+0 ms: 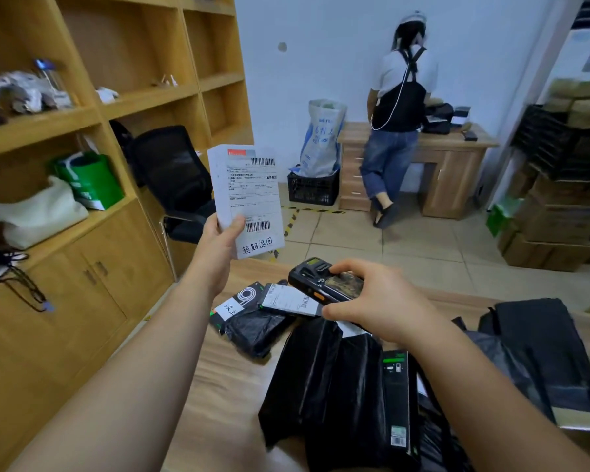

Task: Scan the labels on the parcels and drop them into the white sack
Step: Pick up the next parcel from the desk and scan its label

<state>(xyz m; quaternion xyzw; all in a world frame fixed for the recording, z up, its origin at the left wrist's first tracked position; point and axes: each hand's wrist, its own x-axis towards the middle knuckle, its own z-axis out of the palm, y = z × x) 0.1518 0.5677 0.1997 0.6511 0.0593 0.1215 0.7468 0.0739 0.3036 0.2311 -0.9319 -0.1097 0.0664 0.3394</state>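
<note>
Head view: your left hand (pixel 220 238) pinches the flat white parcel (pixel 246 199) upright by its lower edge, likely light and slightly floppy, so grip its edges, while your right hand (pixel 372 301) clasps the scanner (pixel 324 281) over the surface (pixel 225 376).

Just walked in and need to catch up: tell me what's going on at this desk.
A person is scanning parcels. The left hand holds up a white parcel with its shipping label and barcodes facing the camera, while the right hand grips a black handheld scanner low over the wooden desk. A pile of black parcels waits on the desk. The white sack stands in a black crate across the room.
</note>
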